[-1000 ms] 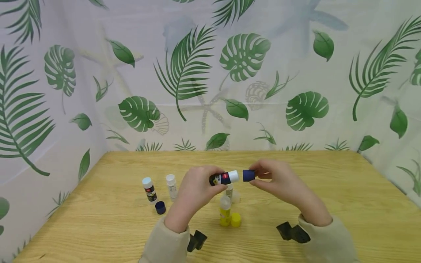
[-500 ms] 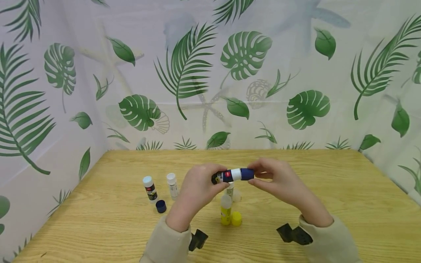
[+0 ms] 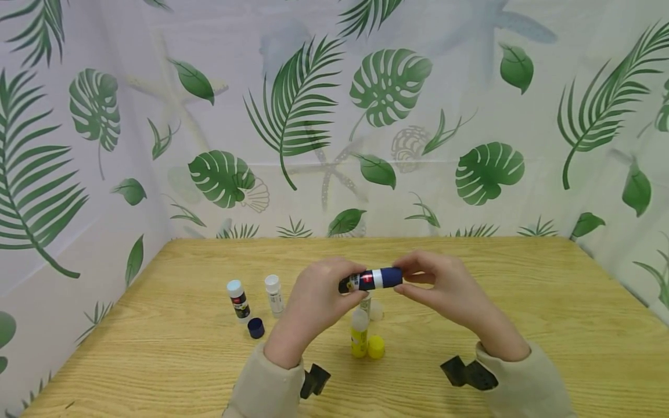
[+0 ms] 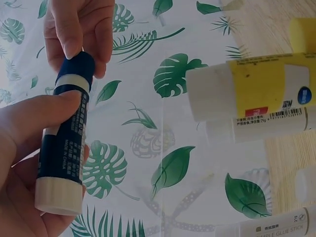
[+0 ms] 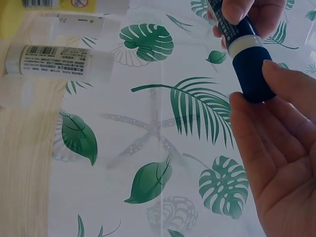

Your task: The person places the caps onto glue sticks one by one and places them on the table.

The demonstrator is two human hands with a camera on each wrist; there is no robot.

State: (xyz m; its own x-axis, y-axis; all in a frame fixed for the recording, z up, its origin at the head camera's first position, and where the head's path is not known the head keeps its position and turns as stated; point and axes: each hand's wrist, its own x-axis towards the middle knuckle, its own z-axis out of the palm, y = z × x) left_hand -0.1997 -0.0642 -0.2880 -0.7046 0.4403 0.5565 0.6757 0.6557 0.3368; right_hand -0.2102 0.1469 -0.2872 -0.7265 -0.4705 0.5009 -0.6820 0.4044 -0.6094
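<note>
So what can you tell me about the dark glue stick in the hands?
The glue stick is a plastic-looking tube with dark printed label, red patch, pale base, white collar and navy cap, which sits on its end. It is held roughly sideways above the table: the left hand grips it around the label, the right hand pinches the cap.

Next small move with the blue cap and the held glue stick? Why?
Probably press the blue cap firmly onto the glue stick with the right hand while the left hand holds the stick steady. The cap sits in line on the stick's end, but a white band shows between cap and label, and I can't tell whether it's fully seated.
</note>
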